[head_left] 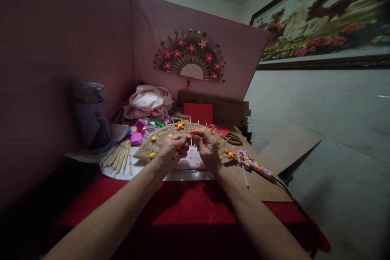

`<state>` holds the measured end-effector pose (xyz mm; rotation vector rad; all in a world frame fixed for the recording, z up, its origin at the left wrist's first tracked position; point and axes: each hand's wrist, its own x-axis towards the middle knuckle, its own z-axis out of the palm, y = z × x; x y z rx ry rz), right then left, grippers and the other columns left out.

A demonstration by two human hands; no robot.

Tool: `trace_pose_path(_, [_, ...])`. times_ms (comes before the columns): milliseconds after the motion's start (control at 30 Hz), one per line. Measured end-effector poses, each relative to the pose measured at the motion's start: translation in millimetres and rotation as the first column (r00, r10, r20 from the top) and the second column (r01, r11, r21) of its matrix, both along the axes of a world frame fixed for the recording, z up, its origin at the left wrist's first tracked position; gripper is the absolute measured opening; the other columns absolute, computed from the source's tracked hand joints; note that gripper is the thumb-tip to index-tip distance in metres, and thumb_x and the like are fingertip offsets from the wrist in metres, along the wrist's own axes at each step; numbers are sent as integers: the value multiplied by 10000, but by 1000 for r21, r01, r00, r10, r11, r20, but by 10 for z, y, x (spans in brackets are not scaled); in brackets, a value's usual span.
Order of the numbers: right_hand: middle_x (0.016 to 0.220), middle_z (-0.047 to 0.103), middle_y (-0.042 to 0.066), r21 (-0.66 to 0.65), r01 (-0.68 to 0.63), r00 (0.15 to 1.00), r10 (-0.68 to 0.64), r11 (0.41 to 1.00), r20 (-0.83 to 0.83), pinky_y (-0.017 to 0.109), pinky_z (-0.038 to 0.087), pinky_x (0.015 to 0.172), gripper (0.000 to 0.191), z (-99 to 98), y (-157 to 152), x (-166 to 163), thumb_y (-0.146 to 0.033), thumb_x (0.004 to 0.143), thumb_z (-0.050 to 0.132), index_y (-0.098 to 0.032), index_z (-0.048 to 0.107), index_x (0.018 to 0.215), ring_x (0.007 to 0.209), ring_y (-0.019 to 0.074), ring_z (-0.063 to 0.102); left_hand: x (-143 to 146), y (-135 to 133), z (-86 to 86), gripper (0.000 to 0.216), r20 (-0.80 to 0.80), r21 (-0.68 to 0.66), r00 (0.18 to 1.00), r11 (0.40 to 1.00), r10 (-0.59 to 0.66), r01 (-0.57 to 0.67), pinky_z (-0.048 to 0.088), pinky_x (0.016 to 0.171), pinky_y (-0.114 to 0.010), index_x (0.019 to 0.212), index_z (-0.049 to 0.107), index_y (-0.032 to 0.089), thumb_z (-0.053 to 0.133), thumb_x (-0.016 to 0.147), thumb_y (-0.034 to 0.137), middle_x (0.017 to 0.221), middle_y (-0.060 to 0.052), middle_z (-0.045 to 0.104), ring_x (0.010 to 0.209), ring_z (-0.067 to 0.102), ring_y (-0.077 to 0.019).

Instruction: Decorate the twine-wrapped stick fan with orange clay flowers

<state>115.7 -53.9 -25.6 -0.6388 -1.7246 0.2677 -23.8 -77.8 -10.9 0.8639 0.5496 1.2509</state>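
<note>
My left hand point(173, 151) pinches a small orange clay piece point(189, 136) at its fingertips, above the middle of a twine-wrapped fan point(158, 144). Close beside it, my right hand point(209, 148) is closed, thumb against forefinger; whatever it grips, if anything, is too small to make out. The fan lies flat, its thin sticks poking past the curved edge. Orange flowers with yellow centres, such as one flower point(230, 154) on the right, and yellow dots, such as one dot point(152, 155) on the left, sit on the twine. My hands hide part of its middle.
A hot glue gun point(256, 165) with a flowered cover lies on cardboard point(271, 191) at the right, its cord trailing off. Wooden sticks point(119, 158) and a purple flask point(92, 118) stand left. Behind are pink cloth point(149, 101), red card point(198, 113) and a finished-looking flowered fan point(191, 57).
</note>
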Motion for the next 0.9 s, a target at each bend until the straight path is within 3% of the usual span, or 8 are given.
trace_pose_path(167, [896,608,45,-32,-16,1000,15,999,-26,283,476,669,174,-11,-2,-2,-339,876,531,-199,611,941,809,158,583,-3,9,-11,214,7,3,1000,1000,-23,23,269,438,-160,698,639,100,772,560,194,566,16,503,469,414,-38])
trace_pose_path(400, [843,580,28,95,50,999,-50,994,-6,253,456,584,45,18,-41,-16,-233,807,627,-209,640,842,772,148,561,-7,43,-49,210,23,14,1000,1000,-6,6,289,436,-151,744,655,107,765,610,226,594,9,532,481,435,-36])
trace_pose_path(900, [857,570,25,110,29,1000,-28,994,-9,235,462,576,56,-3,-33,-26,-184,825,595,-219,638,837,824,146,564,-3,53,-54,194,48,-37,999,999,-17,19,279,415,-143,696,608,115,754,634,227,575,13,522,471,447,-38])
